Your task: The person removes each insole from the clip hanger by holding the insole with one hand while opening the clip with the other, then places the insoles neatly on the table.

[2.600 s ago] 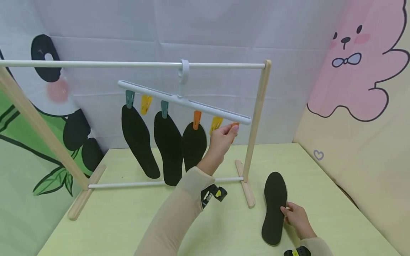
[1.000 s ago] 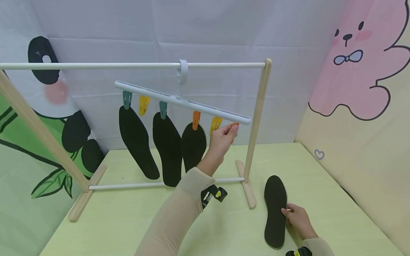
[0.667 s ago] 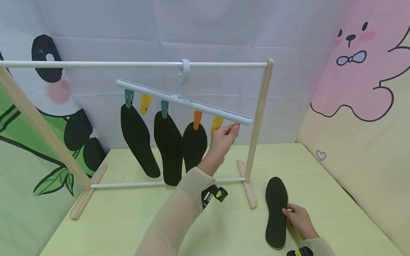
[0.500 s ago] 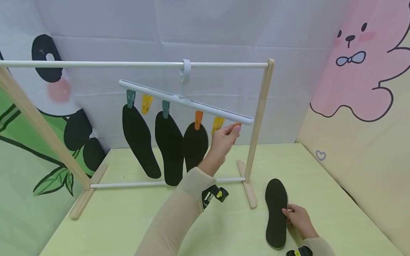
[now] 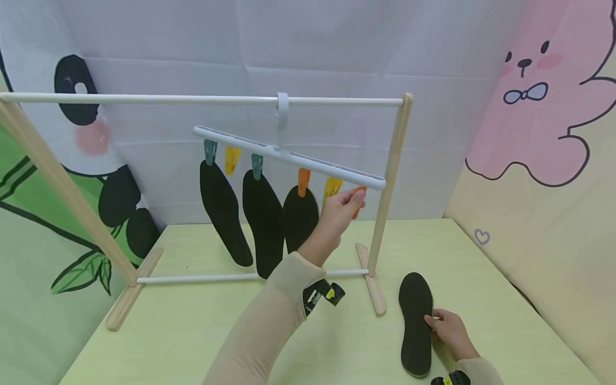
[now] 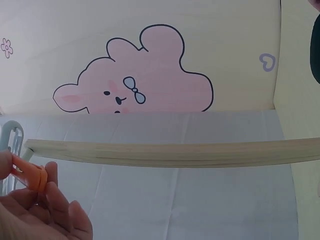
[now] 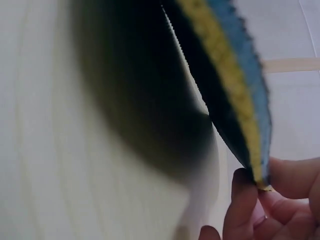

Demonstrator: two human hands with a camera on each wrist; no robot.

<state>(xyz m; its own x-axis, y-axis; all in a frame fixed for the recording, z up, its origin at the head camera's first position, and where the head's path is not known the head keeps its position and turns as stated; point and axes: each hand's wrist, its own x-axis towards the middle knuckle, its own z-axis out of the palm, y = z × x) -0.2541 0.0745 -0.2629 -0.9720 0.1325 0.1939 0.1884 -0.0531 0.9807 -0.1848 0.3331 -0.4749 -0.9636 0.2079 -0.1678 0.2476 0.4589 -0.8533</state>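
Note:
My left hand [image 5: 333, 224] pinches an orange clip [image 6: 31, 175] at the lower right end of a tilted white hanger [image 5: 332, 170]. Low on the right, my right hand [image 5: 449, 332] grips a black insole [image 5: 416, 326] by its edge between thumb and fingers. In the right wrist view this insole's edge [image 7: 235, 85] shows yellow and blue layers, close over the table. Three more black insoles hang from the hanger: one [image 5: 223, 211] and another [image 5: 262, 222] by teal clips, the third [image 5: 299, 216] by an orange clip [image 5: 303, 182], partly hidden behind my left arm.
The hanger hooks over the white top rail [image 5: 183, 99] of a rack with wooden posts [image 5: 392, 176] and a low rail [image 5: 197, 278]. Yellow clips [image 5: 232, 159] hang between the insoles. The rack stands on a pale table [image 5: 192, 331] before printed cloth walls.
The hanger has turned slightly, its left end and hanging insoles shifting right. My left hand stays on the orange clip. The held insole has come a little lower in the head view.

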